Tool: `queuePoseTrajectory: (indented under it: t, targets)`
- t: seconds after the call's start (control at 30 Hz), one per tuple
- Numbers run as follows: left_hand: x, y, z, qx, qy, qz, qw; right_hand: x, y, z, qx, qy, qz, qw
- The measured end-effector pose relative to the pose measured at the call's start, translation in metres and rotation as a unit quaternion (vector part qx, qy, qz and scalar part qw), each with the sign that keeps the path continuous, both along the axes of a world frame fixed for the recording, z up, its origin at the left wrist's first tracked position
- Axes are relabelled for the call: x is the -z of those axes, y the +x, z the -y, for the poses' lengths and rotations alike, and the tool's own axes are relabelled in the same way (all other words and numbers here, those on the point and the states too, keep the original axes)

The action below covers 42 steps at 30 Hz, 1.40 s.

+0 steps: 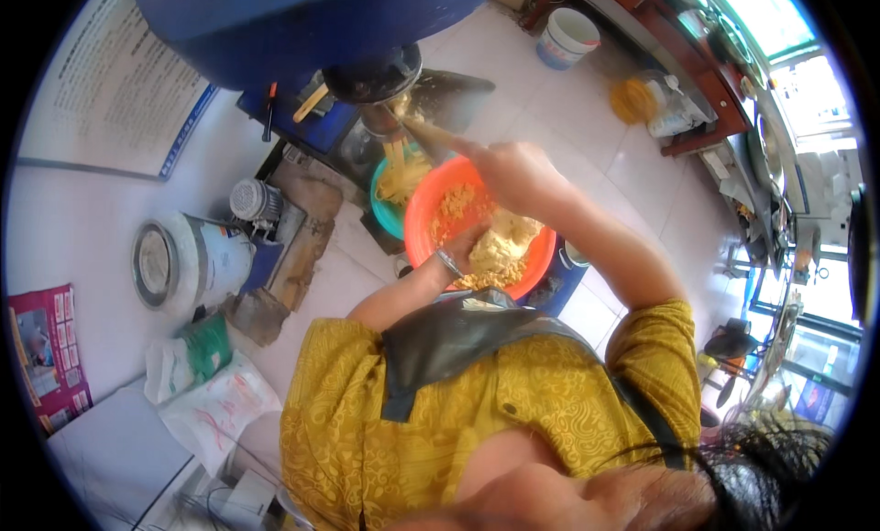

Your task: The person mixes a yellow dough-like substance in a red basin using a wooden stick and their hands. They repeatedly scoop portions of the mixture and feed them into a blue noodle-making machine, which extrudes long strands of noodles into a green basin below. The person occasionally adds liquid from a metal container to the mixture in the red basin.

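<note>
My right hand (521, 176) is closed around a wooden stick (431, 135). The far end of that stick reaches up to the dark metal mouth (376, 80) of a large blue machine (312, 17). Thick yellow noodles (401, 169) hang beneath this mouth into a teal basin (383, 210). Nearer to me, an orange basin (419, 221) contains a pale yellow lump of dough (506, 242) and loose yellow crumbs (454, 205). Inside it, my left hand (465, 245) grips the dough at its left side, its fingertips partly hidden. A bracelet circles that wrist.
Left of the basins stand a grey motor (256, 201) and a white bucket (215, 251) by the wall. Another white bucket (567, 38) is on the tiled floor at the back. A brown wooden table (683, 63) runs along the right. White bags (215, 403) lie at lower left.
</note>
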<state>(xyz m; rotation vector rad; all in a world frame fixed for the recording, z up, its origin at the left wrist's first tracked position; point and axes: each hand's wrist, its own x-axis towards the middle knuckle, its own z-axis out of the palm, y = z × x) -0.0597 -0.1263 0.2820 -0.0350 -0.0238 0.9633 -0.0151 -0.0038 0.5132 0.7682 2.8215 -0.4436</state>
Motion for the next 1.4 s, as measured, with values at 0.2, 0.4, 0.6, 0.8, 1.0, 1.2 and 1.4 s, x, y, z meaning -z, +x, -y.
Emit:
queuePoseTrajectory:
  t: [0.2, 0.4, 0.6, 0.8, 1.0, 1.2, 1.4]
  targets:
    - [-0.004, 0.009, 0.015, 0.011, -0.009, -0.016, 1.000, 0.022, -0.010, 0.002, -0.012, 0.046, -0.014, 0.999]
    - [0.000, 0.022, 0.014, -0.010, -0.047, -0.095, 0.994, 0.025, -0.015, -0.002, -0.009, 0.064, -0.041, 0.997]
    - [-0.011, 0.019, 0.005, -0.062, -0.073, -0.144, 0.985, 0.030, -0.019, -0.010, 0.000, 0.053, -0.054, 0.997]
    - [0.004, 0.016, -0.004, -0.072, -0.084, -0.224, 0.968, 0.034, -0.022, -0.017, 0.009, 0.049, -0.060, 0.997]
    - [-0.003, 0.007, 0.001, -0.051, -0.059, -0.297, 0.952, 0.014, -0.013, -0.023, 0.028, -0.012, -0.061, 0.998]
    - [0.010, 0.006, 0.003, -0.069, -0.094, -0.399, 0.909, 0.028, -0.012, -0.009, 0.024, 0.024, -0.039, 0.999]
    - [0.014, 0.013, 0.005, -0.072, -0.175, -0.189, 0.964, 0.042, -0.018, -0.014, -0.006, 0.060, -0.051, 0.997]
